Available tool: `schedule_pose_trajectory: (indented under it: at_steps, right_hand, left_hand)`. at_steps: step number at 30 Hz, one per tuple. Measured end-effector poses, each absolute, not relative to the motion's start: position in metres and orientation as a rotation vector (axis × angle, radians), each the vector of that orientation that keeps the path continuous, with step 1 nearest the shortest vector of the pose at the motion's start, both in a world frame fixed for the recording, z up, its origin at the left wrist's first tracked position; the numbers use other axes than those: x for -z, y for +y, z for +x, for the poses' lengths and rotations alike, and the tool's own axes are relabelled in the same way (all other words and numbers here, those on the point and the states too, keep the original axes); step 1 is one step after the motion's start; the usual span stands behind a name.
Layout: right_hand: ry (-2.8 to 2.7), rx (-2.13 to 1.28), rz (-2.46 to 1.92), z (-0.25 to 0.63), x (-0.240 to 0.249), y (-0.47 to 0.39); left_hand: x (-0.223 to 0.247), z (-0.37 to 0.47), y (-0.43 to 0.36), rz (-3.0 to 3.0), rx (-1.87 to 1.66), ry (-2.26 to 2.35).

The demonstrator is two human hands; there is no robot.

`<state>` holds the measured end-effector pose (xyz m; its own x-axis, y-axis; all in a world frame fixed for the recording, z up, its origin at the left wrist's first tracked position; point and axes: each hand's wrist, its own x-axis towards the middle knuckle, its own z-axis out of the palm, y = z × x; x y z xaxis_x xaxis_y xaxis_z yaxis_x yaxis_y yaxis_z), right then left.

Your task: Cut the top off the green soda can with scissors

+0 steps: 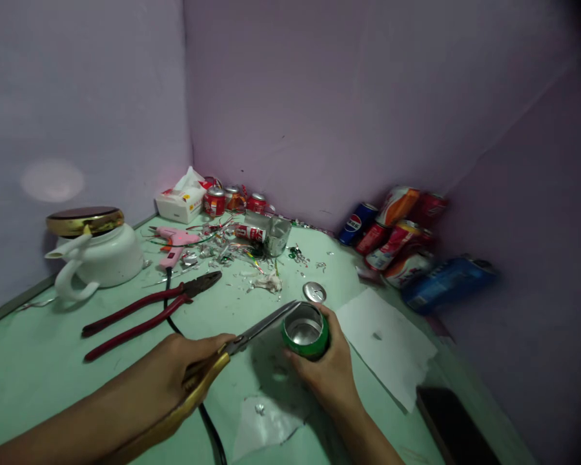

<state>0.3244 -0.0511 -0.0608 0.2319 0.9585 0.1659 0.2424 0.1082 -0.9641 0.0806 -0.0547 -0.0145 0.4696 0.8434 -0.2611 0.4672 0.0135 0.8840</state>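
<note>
Scissors (264, 324) with gold-coloured handles are gripped in my left hand (188, 365), their blades reaching the far left rim of a green can (307, 345). The can's top is cut away, showing a bare metal inside. My right hand (332, 361) wraps round its right side and tilts it slightly. A round can lid (314, 292) lies on the green table (223, 407) just beyond the can. Pliers (150, 310) with red handles lie to the left of the scissors.
A white teapot (111, 258) stands at the left. A pink glue gun (174, 242), metal scraps, a glass (277, 237) and a tissue box (180, 201) sit further back. Stacked cans (397, 236), white paper (385, 345) and a dark phone-like object (455, 426) are on the right.
</note>
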Motion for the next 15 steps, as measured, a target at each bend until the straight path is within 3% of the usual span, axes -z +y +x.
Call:
schedule_pose_trajectory:
  at_steps: [5,15]
  right_hand:
    - [-1.119,-0.881,-1.313,0.307,0.058,-0.056]
    - [-1.283,-0.801,-1.469,0.334,0.051,-0.043]
  left_hand:
    - [0.027,0.077,-0.049,1.477,-0.404,1.26]
    - [0.032,0.06,-0.042,1.875,-0.551,1.318]
